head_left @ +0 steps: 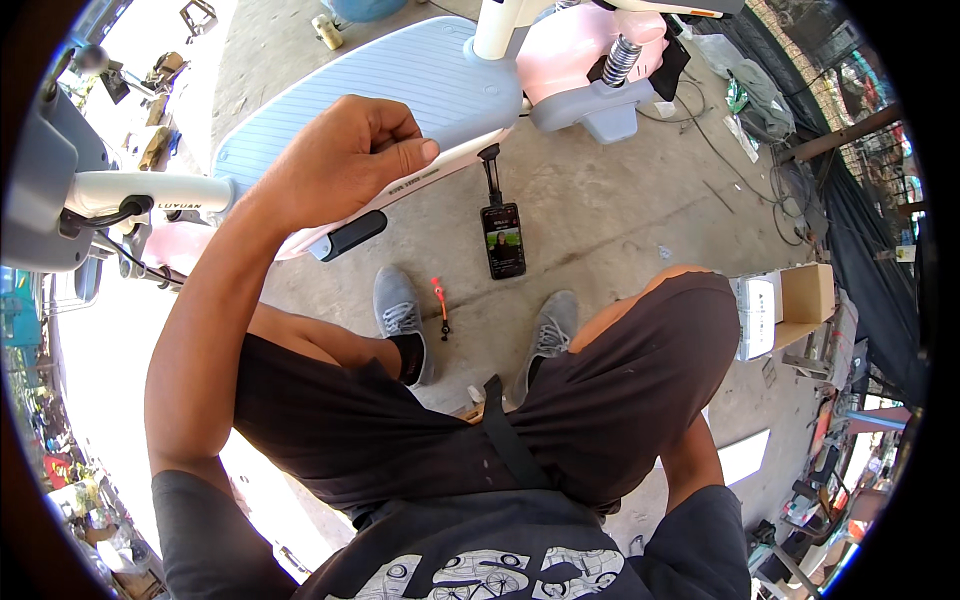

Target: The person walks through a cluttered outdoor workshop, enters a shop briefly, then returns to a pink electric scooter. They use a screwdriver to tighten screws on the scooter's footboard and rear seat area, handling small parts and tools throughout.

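Note:
My left hand (340, 160) is over the near edge of a light blue ribbed footboard (370, 85). Its fingers are curled and the thumb lies out along them; anything inside is hidden. The footboard belongs to a pink and white electric scooter, with a white tube (150, 192) at the left. Below the hand, a black foot peg (355, 236) sticks out from the scooter's side. My right forearm (692, 462) goes down behind my right thigh, and that hand is out of sight.
A phone (505, 250) in a black holder is in front of the scooter. A small orange-red and black item (442, 306) lies between my shoes. An open cardboard box (805, 300) stands at the right, and loose cables (715, 150) run over the concrete floor (620, 220).

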`<control>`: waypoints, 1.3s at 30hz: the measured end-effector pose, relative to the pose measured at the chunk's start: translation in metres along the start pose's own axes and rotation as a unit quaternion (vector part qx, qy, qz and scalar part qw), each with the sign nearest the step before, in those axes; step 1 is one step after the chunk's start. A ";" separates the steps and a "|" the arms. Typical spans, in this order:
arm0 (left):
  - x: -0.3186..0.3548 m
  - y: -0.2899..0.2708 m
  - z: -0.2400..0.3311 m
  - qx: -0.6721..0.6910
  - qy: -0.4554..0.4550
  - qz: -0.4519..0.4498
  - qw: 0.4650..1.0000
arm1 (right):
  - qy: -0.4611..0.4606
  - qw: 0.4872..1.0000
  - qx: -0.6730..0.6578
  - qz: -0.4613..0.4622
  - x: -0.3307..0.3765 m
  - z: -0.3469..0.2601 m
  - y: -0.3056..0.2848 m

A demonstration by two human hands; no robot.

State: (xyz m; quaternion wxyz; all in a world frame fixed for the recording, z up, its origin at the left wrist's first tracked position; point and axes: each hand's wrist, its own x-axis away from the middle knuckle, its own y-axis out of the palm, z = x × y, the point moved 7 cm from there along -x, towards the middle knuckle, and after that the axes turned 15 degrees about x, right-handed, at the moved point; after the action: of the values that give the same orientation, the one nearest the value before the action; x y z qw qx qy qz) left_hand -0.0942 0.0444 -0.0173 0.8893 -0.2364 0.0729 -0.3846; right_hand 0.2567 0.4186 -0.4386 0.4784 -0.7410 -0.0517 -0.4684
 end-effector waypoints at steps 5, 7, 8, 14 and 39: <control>-0.002 0.003 0.004 -0.019 -0.002 -0.005 1.000 | 0.017 0.999 -0.037 0.025 0.014 0.005 -0.017; -0.003 0.004 0.004 -0.020 0.003 -0.006 1.000 | 0.022 0.997 -0.056 0.040 0.021 0.005 -0.020; -0.004 0.005 0.004 -0.021 0.006 -0.007 1.000 | 0.027 0.996 -0.065 0.049 0.025 0.006 -0.022; -0.011 0.010 0.007 -0.047 -0.017 -0.029 0.998 | 0.082 0.952 -0.181 0.232 0.086 -0.002 -0.078; -0.044 0.029 0.003 -0.053 -0.019 -0.057 0.997 | 0.048 0.629 -0.683 0.369 0.097 0.071 -0.211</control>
State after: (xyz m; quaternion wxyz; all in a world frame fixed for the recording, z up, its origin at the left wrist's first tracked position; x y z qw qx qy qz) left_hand -0.1048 0.0943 -0.0311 0.8536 -0.2940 0.0629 -0.4255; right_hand 0.2453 0.5496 -0.2341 -0.0299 -0.7892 0.5838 -0.1884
